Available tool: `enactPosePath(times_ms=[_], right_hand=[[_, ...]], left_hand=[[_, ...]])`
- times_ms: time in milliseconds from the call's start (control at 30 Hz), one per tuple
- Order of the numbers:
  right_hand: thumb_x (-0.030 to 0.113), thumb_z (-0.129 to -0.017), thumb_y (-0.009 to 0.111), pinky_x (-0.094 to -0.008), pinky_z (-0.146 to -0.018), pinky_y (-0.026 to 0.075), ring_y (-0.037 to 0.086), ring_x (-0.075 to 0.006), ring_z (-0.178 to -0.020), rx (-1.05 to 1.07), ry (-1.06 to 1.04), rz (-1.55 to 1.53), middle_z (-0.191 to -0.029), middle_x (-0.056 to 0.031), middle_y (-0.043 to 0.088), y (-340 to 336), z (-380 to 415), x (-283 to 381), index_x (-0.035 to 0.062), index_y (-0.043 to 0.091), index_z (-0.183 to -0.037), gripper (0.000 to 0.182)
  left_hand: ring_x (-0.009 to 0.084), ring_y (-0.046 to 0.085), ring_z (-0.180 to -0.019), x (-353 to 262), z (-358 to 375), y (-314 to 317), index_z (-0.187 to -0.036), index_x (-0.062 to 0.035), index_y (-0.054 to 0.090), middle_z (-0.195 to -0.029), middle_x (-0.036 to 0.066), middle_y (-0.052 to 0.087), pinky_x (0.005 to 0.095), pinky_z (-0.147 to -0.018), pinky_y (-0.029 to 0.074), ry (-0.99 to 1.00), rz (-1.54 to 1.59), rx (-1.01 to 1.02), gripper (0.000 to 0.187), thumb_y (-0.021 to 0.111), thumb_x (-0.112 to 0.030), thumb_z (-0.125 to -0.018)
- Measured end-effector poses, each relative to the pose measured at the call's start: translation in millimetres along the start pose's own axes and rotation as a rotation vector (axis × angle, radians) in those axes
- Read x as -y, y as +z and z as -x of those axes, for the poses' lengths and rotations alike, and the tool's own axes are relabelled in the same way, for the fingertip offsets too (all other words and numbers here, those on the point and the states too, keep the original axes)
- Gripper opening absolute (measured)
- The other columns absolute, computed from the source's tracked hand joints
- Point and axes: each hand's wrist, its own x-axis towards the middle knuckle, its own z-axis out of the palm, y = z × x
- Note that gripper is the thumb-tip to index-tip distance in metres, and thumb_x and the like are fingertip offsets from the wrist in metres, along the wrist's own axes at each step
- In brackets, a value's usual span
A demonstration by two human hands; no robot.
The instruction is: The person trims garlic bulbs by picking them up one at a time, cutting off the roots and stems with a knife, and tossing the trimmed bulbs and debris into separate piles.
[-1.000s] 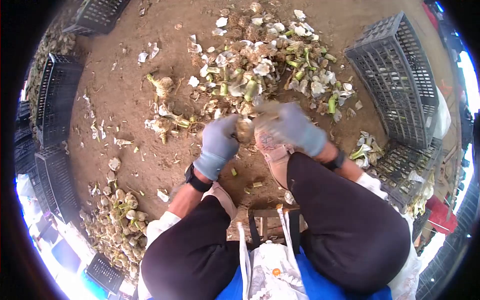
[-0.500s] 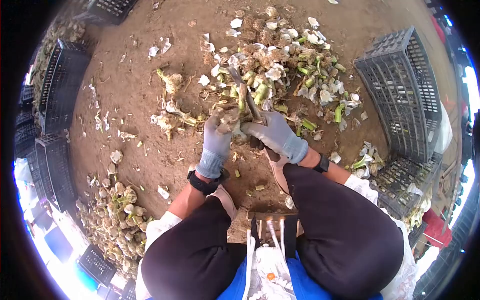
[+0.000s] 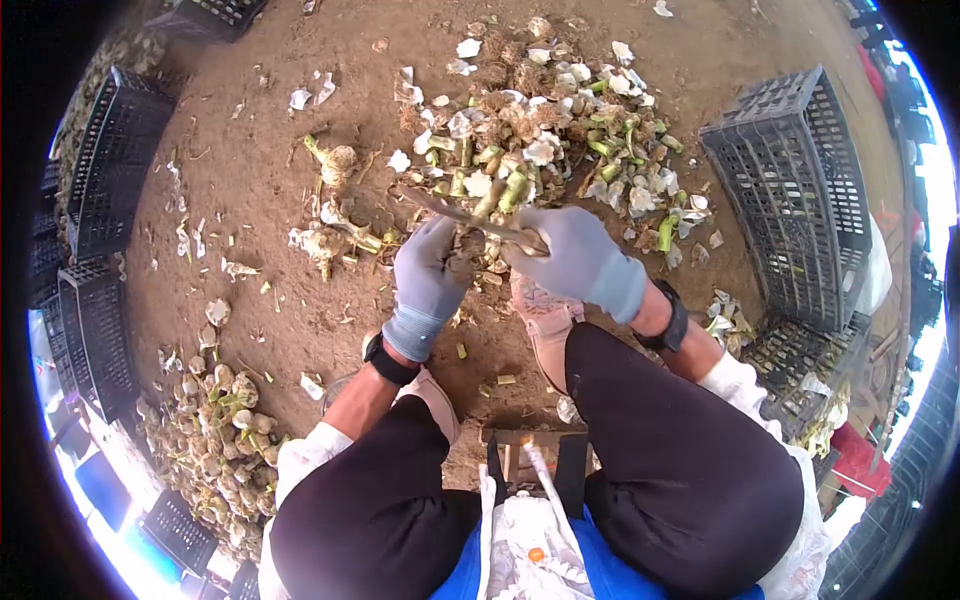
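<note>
My left hand (image 3: 428, 275), in a grey glove, is closed around a garlic bulb (image 3: 463, 258); the fingers hide most of it. My right hand (image 3: 575, 255), gloved too, grips the handle of a knife (image 3: 470, 217). Its long dark blade points to the left and passes above the left hand's fingers. Beyond both hands lies a heap of cut garlic stems, roots and white skins (image 3: 540, 150). Several untrimmed garlic plants (image 3: 338, 165) rest on the dirt left of that heap.
A pile of garlic bulbs (image 3: 225, 450) spreads over the ground at lower left. One black plastic crate (image 3: 790, 190) stands at right, and others (image 3: 115, 165) line the left side. My shoes (image 3: 545, 325) are on the dirt just below the hands.
The knife has swung from pointing away from me to lying nearly crosswise, its tip to the left. My right hand has moved slightly right; the green stem at the left hand no longer shows.
</note>
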Motion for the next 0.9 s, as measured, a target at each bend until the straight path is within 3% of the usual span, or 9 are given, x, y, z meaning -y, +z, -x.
enactPosePath(times_ms=[200,333,367,500,567,600,633,767,900], right_hand=[[0.031,-0.077,0.060,-0.0388,-0.066,0.050,0.063,-0.0333,-0.072,0.144,0.071,0.225,-0.083,-0.0173,0.065,-1,37,-106,0.0058,0.066,-0.088,0.028],[0.029,-0.077,0.064,-0.0347,-0.063,0.047,0.062,-0.0248,-0.067,0.036,0.159,0.005,-0.076,-0.0153,0.065,-7,44,-108,0.0026,0.066,-0.093,0.031],[0.029,-0.077,0.064,-0.0323,-0.061,0.047,0.061,-0.0222,-0.063,-0.018,0.278,-0.118,-0.074,-0.0142,0.065,-13,43,-94,0.0033,0.066,-0.092,0.030],[0.028,-0.076,0.065,-0.0287,-0.059,0.047,0.060,-0.0177,-0.060,-0.203,0.250,-0.036,-0.071,-0.0112,0.065,0,22,-103,0.0035,0.067,-0.092,0.030],[0.025,-0.077,0.065,-0.0274,-0.060,0.046,0.060,-0.0150,-0.064,-0.162,0.199,-0.059,-0.074,-0.0095,0.066,9,10,-86,0.0017,0.066,-0.092,0.028],[0.022,-0.077,0.064,-0.0261,-0.061,0.046,0.059,-0.0122,-0.068,-0.136,0.159,-0.078,-0.076,-0.0078,0.066,13,5,-75,0.0000,0.065,-0.092,0.026],[0.021,-0.077,0.064,-0.0267,-0.063,0.046,0.060,-0.0126,-0.069,-0.111,0.171,-0.106,-0.077,-0.0096,0.066,16,3,-61,0.0003,0.065,-0.095,0.027],[0.029,-0.077,0.063,-0.0333,-0.067,0.050,0.065,-0.0262,-0.070,-0.149,-0.051,0.006,-0.080,-0.0131,0.067,42,0,-79,0.0099,0.066,-0.101,0.031],[0.031,-0.075,0.063,-0.0356,-0.062,0.050,0.064,-0.0302,-0.067,-0.080,0.004,0.112,-0.077,-0.0130,0.065,32,-2,-22,0.0121,0.065,-0.105,0.035]], left_hand=[[0.0182,0.059,-0.090,19,-5,-39,-0.103,-0.0010,0.060,-0.095,0.012,0.062,0.0292,-0.077,0.049,0.157,-0.115,-0.121,0.024,0.058,-0.004,-0.080],[0.0249,0.059,-0.084,75,70,-129,-0.106,-0.0026,0.059,-0.092,0.012,0.061,0.0305,-0.074,0.048,-0.258,0.013,-0.647,0.033,0.062,-0.003,-0.073],[0.0249,0.059,-0.085,77,98,-182,-0.105,-0.0021,0.061,-0.094,0.013,0.063,0.0309,-0.079,0.047,-0.217,-0.893,-0.539,0.031,0.063,-0.004,-0.074],[0.0235,0.059,-0.078,57,170,-277,-0.093,-0.0025,0.063,-0.087,0.014,0.063,0.0348,-0.075,0.049,-1.203,-1.566,-0.348,0.021,0.064,-0.016,-0.077],[0.0230,0.061,-0.080,112,188,-273,-0.109,-0.0037,0.061,-0.096,0.014,0.064,0.0329,-0.069,0.051,-0.539,-0.627,-0.784,0.028,0.057,-0.009,-0.082],[0.0196,0.060,-0.085,88,129,-216,-0.116,-0.0018,0.055,-0.107,0.012,0.060,0.0331,-0.071,0.051,-0.764,0.133,-0.943,0.038,0.059,-0.001,-0.079],[0.0214,0.059,-0.091,90,103,-178,-0.124,-0.0043,0.050,-0.113,0.012,0.057,0.0343,-0.077,0.050,-0.620,-0.205,-0.537,0.049,0.056,0.007,-0.076],[0.0250,0.060,-0.092,153,28,-76,-0.106,-0.0021,0.055,-0.102,0.015,0.062,0.0363,-0.080,0.047,-0.576,-1.067,-0.346,0.035,0.054,0.004,-0.072],[0.0217,0.061,-0.081,180,17,-93,-0.109,0.0001,0.052,-0.090,0.010,0.063,0.0301,-0.071,0.049,-0.587,0.100,-0.410,0.040,0.051,0.010,-0.070]])
